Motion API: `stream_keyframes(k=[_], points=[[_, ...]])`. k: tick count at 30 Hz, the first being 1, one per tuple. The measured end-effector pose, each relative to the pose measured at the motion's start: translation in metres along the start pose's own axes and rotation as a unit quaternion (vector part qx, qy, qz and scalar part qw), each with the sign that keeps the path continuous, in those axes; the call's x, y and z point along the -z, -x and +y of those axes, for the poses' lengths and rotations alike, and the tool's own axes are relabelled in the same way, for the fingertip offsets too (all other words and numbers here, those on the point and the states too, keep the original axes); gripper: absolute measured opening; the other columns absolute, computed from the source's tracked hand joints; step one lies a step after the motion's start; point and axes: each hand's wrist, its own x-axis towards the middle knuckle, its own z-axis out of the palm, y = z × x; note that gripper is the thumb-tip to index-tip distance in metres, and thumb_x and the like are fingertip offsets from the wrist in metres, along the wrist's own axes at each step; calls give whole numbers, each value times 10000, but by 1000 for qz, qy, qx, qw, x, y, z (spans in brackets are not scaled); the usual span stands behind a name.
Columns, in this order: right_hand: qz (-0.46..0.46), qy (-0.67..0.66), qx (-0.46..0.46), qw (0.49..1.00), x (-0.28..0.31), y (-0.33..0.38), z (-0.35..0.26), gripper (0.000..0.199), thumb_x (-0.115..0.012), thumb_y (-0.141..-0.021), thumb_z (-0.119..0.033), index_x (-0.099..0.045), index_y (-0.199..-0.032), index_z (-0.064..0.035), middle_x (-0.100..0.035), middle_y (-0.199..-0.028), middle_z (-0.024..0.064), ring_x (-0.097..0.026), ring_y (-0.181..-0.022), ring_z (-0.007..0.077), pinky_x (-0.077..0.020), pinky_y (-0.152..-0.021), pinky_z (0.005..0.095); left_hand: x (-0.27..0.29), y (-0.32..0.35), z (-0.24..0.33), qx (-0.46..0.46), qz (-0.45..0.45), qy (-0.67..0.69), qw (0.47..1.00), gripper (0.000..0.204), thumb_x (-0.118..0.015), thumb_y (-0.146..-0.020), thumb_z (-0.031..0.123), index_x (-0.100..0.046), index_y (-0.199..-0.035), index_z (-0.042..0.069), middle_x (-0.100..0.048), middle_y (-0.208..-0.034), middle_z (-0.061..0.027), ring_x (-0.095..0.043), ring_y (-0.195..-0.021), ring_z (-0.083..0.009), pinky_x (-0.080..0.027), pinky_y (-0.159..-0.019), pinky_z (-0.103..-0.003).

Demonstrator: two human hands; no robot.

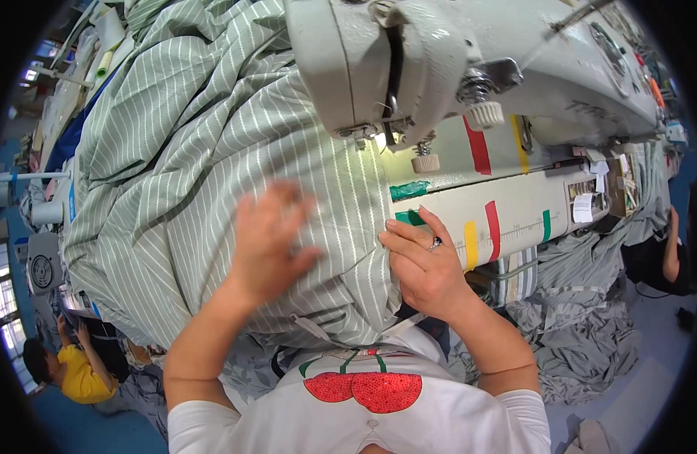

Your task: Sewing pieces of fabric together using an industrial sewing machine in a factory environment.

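Head view: smoothing and lining up the striped cloth (318, 197), I judge, at the sewing machine (575, 83).
The cloth drapes left of the machine head, its right edge below it. My left hand (273, 246) blurs over it, fingers spread, seemingly gripping nothing; my right hand (428, 272) meets that edge, but I cannot tell if it pinches. Next calls for keeping the edge straight.

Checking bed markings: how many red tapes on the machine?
2: one red tape on the ruled front edge, right of the right hand; another red tape farther back on the bed. Fabric may hide more.
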Motion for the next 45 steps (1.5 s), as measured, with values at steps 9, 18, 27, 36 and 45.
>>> stream_keyframes(k=[9,18,27,36,45], points=[[6,-11,38,999,-10,16,-20,168,-569,-626,36,-589,-785,-18,-621,-1056,86,-585,-1061,252,-352,-994,497,33,-20,-147,159,105,-85,978,537,-519,-880,363,-435,-1328,79,-438,-1344,-176,-390,-1238,-357,-255,-1039,-473],[99,-86,-75,988,-13,68,-49,150,-605,-698,-7,-601,-847,-9,-623,-1006,105,-601,-904,289,-419,-872,457,30,-1,-21,35,131,-46,990,439,-667,-738,111,-542,-1155,48,-527,-1216,-157,-509,-1096,-338,-396,-929,-412],[-270,-232,-298,886,-56,135,-45,182,-666,-791,-165,-619,-815,9,-626,-789,95,-589,-677,248,-454,-627,333,2,24,103,-102,76,125,984,481,-741,-658,108,-552,-1093,28,-543,-1099,-168,-533,-978,-336,-431,-828,-397],[-151,-512,-340,774,34,103,-45,207,-662,-826,-211,-624,-793,-10,-528,-584,-7,-467,-572,42,-378,-526,218,-35,39,120,23,119,131,984,379,-757,-660,176,-518,-913,26,-482,-837,-140,-517,-763,-326,-434,-648,-390],[-73,-558,-423,710,-60,79,-34,176,-630,-856,-182,-633,-785,-21,-523,-597,-39,-443,-518,30,-360,-463,198,-57,72,122,54,138,126,981,273,-709,-684,122,-511,-845,23,-503,-809,-132,-537,-746,-320,-440,-606,-394]])
